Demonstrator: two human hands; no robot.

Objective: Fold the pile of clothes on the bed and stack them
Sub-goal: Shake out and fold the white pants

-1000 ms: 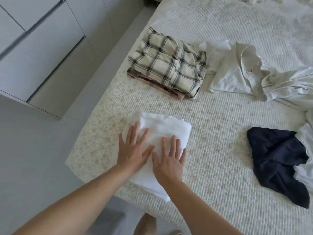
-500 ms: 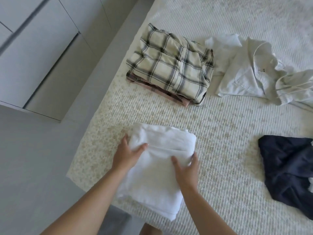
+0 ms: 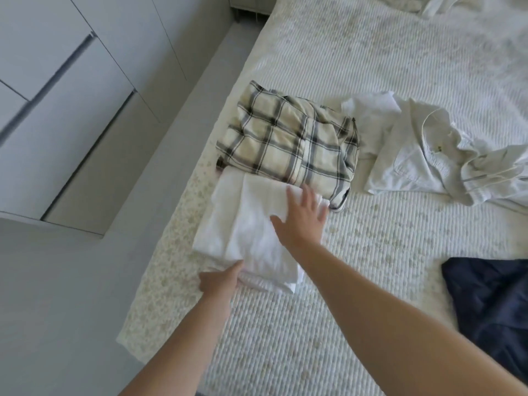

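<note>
Head view: folded white garment (image 3: 251, 224) lifted against near edge of plaid stack (image 3: 288, 141) on bed (image 3: 400, 238). Left hand (image 3: 220, 280) fingers tucked under its near edge, grip hidden; right hand (image 3: 303, 221) flat on top, fingers spread. Risk: unsupported left side sags, fold opens; sliding on could shove stack

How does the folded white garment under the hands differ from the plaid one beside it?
The white garment is plain; the plaid garment is cream with dark checks. Both hands are on the white one, the left hand at its near edge and the right hand on top; nothing touches the plaid one. Both are folded, near the bed's edge.
</note>
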